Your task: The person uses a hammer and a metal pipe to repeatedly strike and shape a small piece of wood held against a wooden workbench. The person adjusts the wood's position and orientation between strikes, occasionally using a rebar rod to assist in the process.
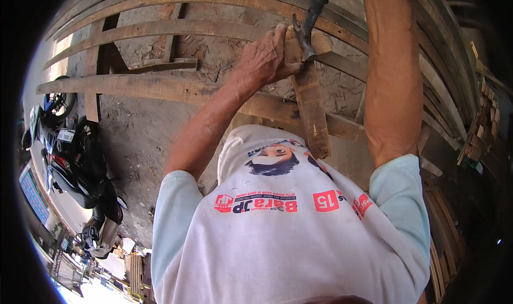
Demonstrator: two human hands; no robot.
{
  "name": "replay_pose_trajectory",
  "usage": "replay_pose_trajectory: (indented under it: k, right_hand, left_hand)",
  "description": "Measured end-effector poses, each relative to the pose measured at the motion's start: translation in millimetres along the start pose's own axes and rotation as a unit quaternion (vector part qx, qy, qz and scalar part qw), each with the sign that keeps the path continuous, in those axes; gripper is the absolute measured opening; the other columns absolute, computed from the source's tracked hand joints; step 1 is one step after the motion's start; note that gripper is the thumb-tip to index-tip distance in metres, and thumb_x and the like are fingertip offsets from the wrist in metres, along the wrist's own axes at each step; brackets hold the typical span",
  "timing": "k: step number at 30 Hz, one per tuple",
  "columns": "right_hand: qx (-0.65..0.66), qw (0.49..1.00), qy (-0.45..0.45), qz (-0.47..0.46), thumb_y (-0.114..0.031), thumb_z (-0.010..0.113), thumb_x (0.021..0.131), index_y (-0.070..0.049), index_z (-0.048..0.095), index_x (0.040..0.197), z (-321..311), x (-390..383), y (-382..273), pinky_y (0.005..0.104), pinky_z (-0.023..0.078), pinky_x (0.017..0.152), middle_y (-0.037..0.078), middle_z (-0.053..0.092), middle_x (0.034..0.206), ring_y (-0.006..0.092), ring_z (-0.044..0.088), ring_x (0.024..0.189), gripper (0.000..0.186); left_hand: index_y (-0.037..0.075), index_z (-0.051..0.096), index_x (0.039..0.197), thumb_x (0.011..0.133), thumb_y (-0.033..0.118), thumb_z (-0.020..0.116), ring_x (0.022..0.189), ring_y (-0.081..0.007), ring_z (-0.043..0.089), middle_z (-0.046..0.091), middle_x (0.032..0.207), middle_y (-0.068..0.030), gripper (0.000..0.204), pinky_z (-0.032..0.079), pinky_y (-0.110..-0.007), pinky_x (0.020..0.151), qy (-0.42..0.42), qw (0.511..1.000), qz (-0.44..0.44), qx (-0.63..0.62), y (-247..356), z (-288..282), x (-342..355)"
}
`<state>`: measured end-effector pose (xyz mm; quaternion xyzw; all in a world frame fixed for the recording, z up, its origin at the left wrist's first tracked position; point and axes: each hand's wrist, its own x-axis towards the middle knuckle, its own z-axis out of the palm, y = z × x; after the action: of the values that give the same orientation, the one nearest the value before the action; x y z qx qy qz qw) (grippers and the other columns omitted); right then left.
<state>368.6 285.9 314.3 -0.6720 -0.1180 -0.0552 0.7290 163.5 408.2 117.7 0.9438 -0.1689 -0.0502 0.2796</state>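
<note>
My left hand (265, 58) grips the upper part of a short wooden board (311, 109), its thumb against the board's left edge and its fingers stretched up beside it. The board lies crosswise over long wooden slats (176, 87). A claw hammer (305, 39) with a black handle has its head down at the board, close to my left thumb. The hammer's handle runs out past the top edge. From the right side my right forearm (394, 68) reaches up out of the picture, so the right hand is hidden.
Several more long slats curve across the top and right over dusty ground (133, 154). Parked motorcycles (75, 159) stand at the left. A stack of wood pieces (483, 119) is at the far right, with more planks (446, 234) at the lower right.
</note>
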Motion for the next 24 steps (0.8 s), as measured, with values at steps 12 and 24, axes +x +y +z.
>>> replay_pose_trajectory:
  k: [12,24]
  right_hand:
    - [-0.037,0.993,0.081,-0.078,-0.026,0.069,0.101,-0.011,0.049,0.077,-14,-71,-35,0.0230,0.034,0.041,-0.004,0.045,0.055,0.0042,0.041,0.045,0.035]
    - [-0.079,0.961,0.063,-0.258,-0.005,0.061,0.100,-0.008,0.044,0.078,-47,-187,-57,0.0262,0.038,0.043,-0.001,0.049,0.059,0.0062,0.042,0.048,0.028]
  left_hand:
    - [-0.010,0.020,0.158,0.073,0.056,0.076,0.113,-0.0451,0.066,0.067,0.118,-0.0336,0.121,0.053,-0.048,0.096,-0.234,0.957,-0.165,-0.037,43,-53,27]
    - [-0.018,0.015,0.154,0.065,0.061,0.087,0.124,-0.0446,0.061,0.061,0.129,-0.0375,0.139,0.051,-0.045,0.102,-0.244,0.963,-0.108,-0.048,9,-10,47]
